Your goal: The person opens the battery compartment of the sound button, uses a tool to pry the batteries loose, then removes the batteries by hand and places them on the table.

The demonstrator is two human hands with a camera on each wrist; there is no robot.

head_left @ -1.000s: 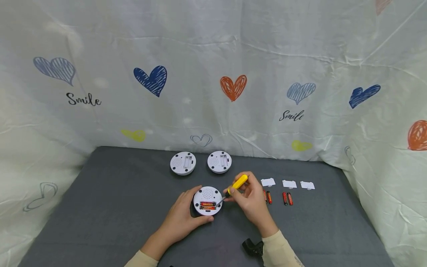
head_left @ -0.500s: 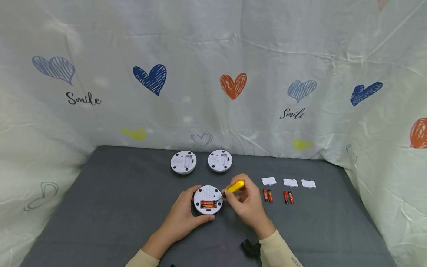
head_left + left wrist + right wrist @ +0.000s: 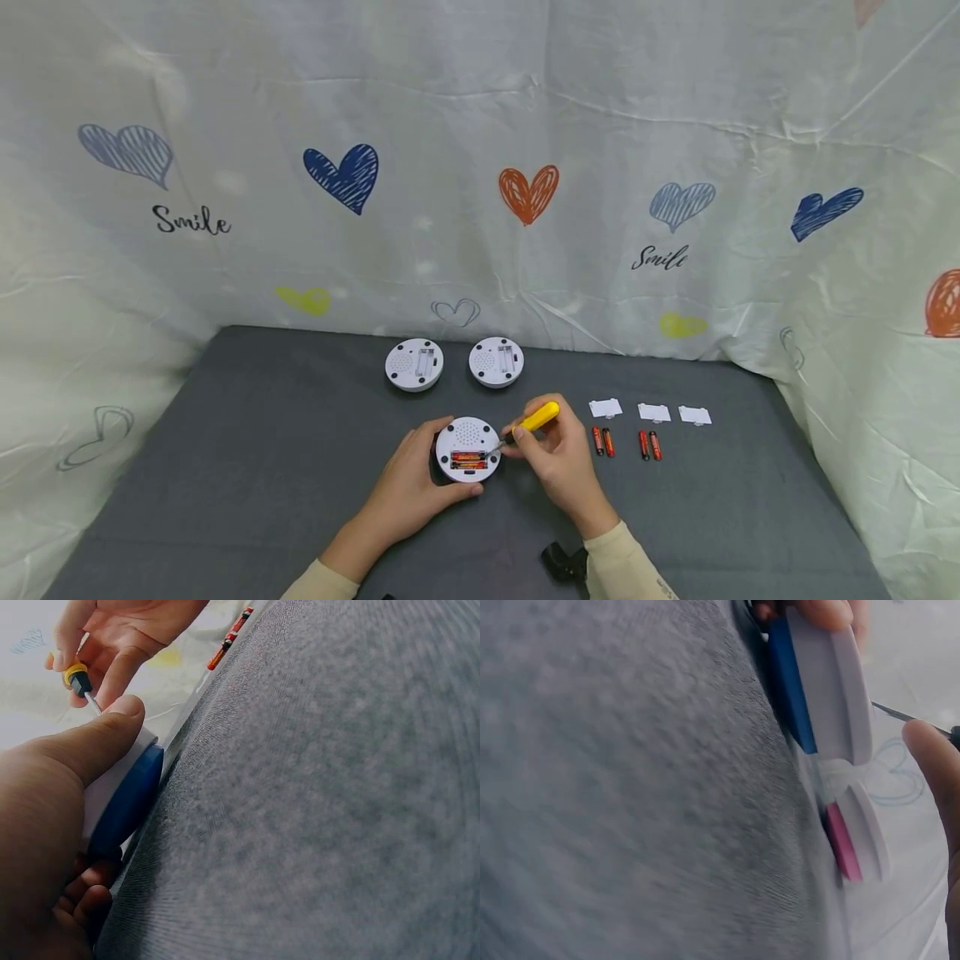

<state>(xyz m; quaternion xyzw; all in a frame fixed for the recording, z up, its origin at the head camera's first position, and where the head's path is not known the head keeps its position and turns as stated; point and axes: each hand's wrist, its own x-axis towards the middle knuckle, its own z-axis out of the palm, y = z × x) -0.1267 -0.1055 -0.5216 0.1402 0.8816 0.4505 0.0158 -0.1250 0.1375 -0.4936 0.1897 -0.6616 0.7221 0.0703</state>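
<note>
My left hand (image 3: pixel 408 487) grips a round white device (image 3: pixel 468 432) by its side, thumb at the near edge. The device lies underside up, with speaker holes, dark feet and two red batteries (image 3: pixel 468 460) in its uncovered compartment. Its other side is blue, seen in the left wrist view as a blue rim (image 3: pixel 131 799). Between thumb and fingers, my right hand (image 3: pixel 561 458) pinches a yellow-handled screwdriver (image 3: pixel 540 416). The shaft (image 3: pixel 892 712) slants down to the left, its tip at the right end of the battery compartment.
Two similar devices, a left one (image 3: pixel 405 367) and a right one (image 3: pixel 487 362), lie at the back with empty battery slots. Right of my hand are three white covers (image 3: pixel 654 413) and two pairs of red batteries (image 3: pixel 603 442). A black object (image 3: pixel 562 562) lies beside the right sleeve.
The screwdriver handle has dipped, then risen slightly, and its tip has shifted a little up the compartment's right end. My right hand has moved slightly; the left still holds the device.
</note>
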